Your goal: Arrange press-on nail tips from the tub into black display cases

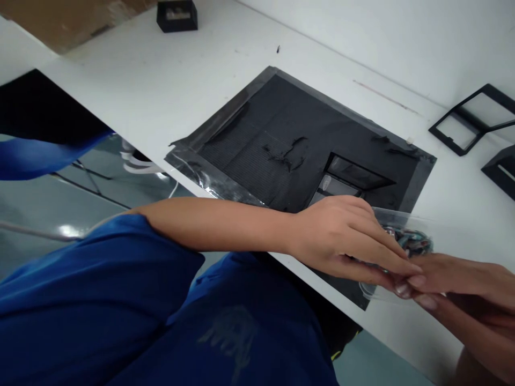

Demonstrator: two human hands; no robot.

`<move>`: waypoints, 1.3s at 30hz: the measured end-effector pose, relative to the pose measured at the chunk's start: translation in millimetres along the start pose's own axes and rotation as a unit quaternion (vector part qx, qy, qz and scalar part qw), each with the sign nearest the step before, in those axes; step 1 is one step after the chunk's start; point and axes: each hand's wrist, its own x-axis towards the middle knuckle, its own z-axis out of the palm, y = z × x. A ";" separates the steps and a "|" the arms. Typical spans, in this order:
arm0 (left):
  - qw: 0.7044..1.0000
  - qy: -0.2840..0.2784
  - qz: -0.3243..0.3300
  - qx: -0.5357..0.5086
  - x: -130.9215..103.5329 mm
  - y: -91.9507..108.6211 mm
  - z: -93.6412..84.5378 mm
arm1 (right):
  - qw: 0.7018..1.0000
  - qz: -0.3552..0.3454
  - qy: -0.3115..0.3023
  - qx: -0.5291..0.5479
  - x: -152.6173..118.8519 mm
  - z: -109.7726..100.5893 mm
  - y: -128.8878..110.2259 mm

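My left hand (pixel 341 233) reaches across from the left, its fingers closed and the tips pressed together. My right hand (pixel 458 281) comes in from the right edge, and its pinched fingertips meet those of my left hand. Whatever lies between the fingertips is hidden. Beneath the two hands is a clear plastic container (pixel 396 217) with many small, dark, multicoloured pieces (pixel 416 242), too blurred to name. Just beyond my left hand, a black frame with clear panes (pixel 358 171) lies opened on a black mat (pixel 249 155), partly covered by the hand.
The mat is taped along its edges to a white table (pixel 132 96) and has torn black scraps (pixel 287 158) on it. Another black frame (pixel 462 123) stands at the right, near a black piece (pixel 502 169). A small black box (pixel 177 16) and cardboard (pixel 80 24) are at the back left.
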 end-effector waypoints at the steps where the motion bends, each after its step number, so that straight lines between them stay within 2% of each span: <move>1: 1.000 0.009 0.004 0.006 -0.2 0.0 0.8 | 1.000 0.006 0.012 -0.003 -0.2 1.9 1.3; 4: 0.998 0.048 0.003 0.039 -1.2 0.0 2.5 | 0.998 0.043 0.054 0.010 -3.7 5.2 8.8; 6: 0.994 0.083 0.012 0.071 -1.3 -0.9 1.5 | 0.994 0.075 0.080 -0.017 -7.3 2.1 14.5; 8: 0.986 0.134 0.041 0.085 -0.5 -3.3 -1.8 | 0.987 0.095 0.080 -0.101 -11.3 -7.1 19.3; 10: 0.977 0.189 0.064 0.077 0.6 -6.7 -6.4 | 0.973 0.108 0.056 -0.196 -15.4 -19.8 23.4; 11: 0.975 0.199 0.075 0.069 1.1 -8.5 -8.5 | 0.965 0.115 0.043 -0.230 -17.2 -25.9 25.3; 13: 0.978 0.172 0.103 0.062 1.2 -11.7 -11.5 | 0.955 0.127 0.025 -0.268 -19.3 -34.4 29.2; 17: 0.986 0.032 0.141 0.086 -2.6 -13.9 -11.0 | 0.937 0.110 -0.010 -0.332 -16.4 -28.9 34.9; 21: 0.986 -0.055 0.127 0.097 -7.0 -12.9 -7.7 | 0.910 0.108 -0.027 -0.400 -11.9 -9.6 35.7; 24: 0.986 -0.118 0.086 0.081 -7.8 -12.2 -6.8 | 0.906 0.111 -0.032 -0.406 -11.3 -2.2 34.8; 26: 0.987 -0.132 0.069 0.067 -7.6 -11.5 -6.7 | 0.914 0.112 -0.035 -0.388 -10.6 -0.4 34.5; 30: 0.988 -0.126 0.067 0.057 -7.8 -9.6 -5.9 | 0.938 0.115 -0.059 -0.322 -6.9 1.8 35.8; 34: 0.986 -0.153 0.042 0.041 -8.1 -10.1 -5.0 | 0.949 0.116 -0.085 -0.282 -4.6 3.4 38.1; 37: 0.985 -0.159 0.039 0.050 -7.3 -11.2 -8.7 | 0.951 0.091 -0.072 -0.286 -5.2 3.6 39.2; 39: 0.982 -0.175 0.017 0.061 -5.7 -10.7 -13.7 | 0.940 0.082 -0.040 -0.328 -5.6 4.1 38.9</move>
